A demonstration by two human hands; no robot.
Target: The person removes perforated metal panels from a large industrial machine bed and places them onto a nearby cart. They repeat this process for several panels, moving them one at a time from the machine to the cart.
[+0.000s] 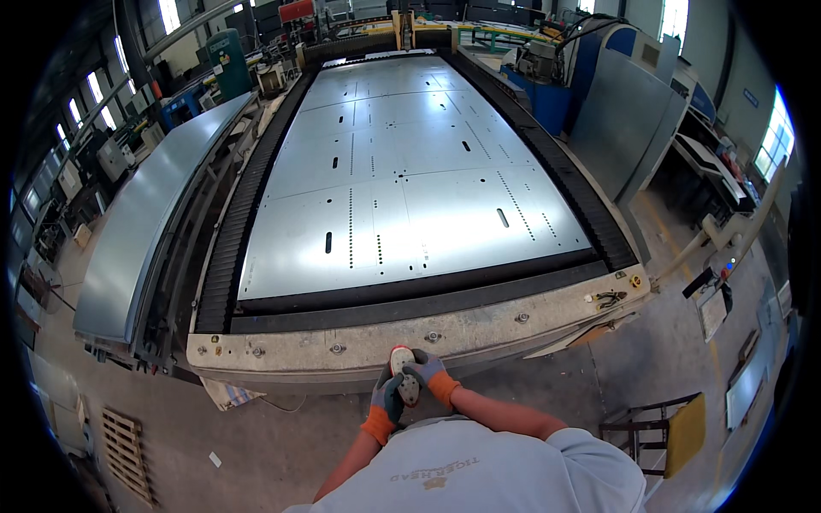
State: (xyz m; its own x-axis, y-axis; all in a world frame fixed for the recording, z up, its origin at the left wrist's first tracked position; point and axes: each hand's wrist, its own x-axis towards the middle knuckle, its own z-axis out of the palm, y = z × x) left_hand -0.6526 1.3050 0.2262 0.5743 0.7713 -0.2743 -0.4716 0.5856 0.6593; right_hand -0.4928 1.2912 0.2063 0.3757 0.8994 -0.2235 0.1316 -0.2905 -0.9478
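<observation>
A red-ended handheld controller (410,392) is clasped between gloved left hand (388,398) and gloved right hand (424,368), its long axis run fore-and-aft through the grip, red end nearer the right.

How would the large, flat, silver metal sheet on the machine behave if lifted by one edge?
The silver sheet would probably sag, being broad and seemingly thin. Its smooth sheen suggests a slippery surface. Lines across it hint it might part into panels.
</observation>
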